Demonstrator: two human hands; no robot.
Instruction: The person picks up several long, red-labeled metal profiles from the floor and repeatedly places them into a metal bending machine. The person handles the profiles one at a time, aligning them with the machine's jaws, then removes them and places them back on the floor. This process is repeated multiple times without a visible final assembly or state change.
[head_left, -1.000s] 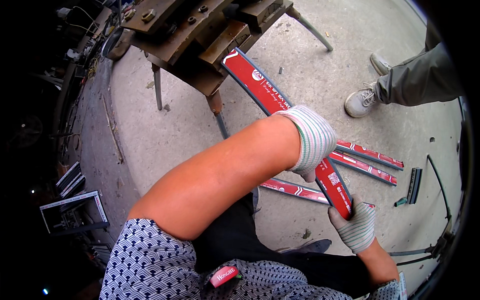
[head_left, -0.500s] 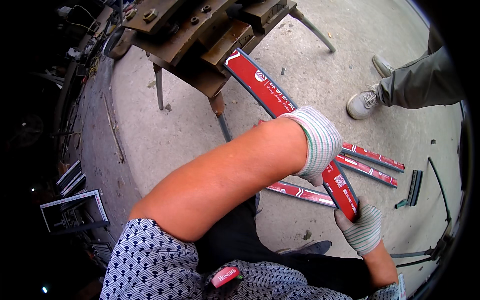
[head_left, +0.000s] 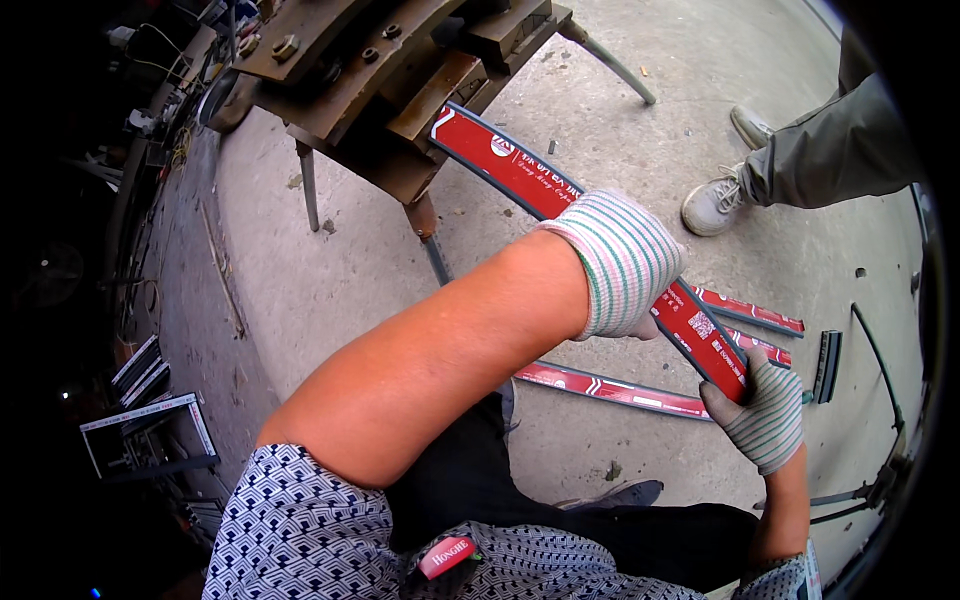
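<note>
A long dark grey profile bar (head_left: 505, 165) with red printed film on its face slants across the view. My left hand (head_left: 630, 265), in a striped knit glove, is closed around its middle, though most of the fingers are hidden behind the wrist and cuff. Gripping the near right end is my right hand (head_left: 765, 410), gloved alike, with its thumb on the red face. The bar's far end lies at the edge of a brown steel die block machine (head_left: 430, 110); whether they touch, I cannot tell.
More red-filmed bars (head_left: 620, 390) lie on the concrete floor beneath. A short dark profile piece (head_left: 827, 367) and a black cable (head_left: 880, 360) are on the right. Another person's leg and shoe (head_left: 715, 205) stand at the upper right. A rectangular frame (head_left: 150, 435) is at left.
My right hand has moved away from me and to the right with the bar's near end. The bar now slants less steeply, and my left hand has shifted slightly farther off.
</note>
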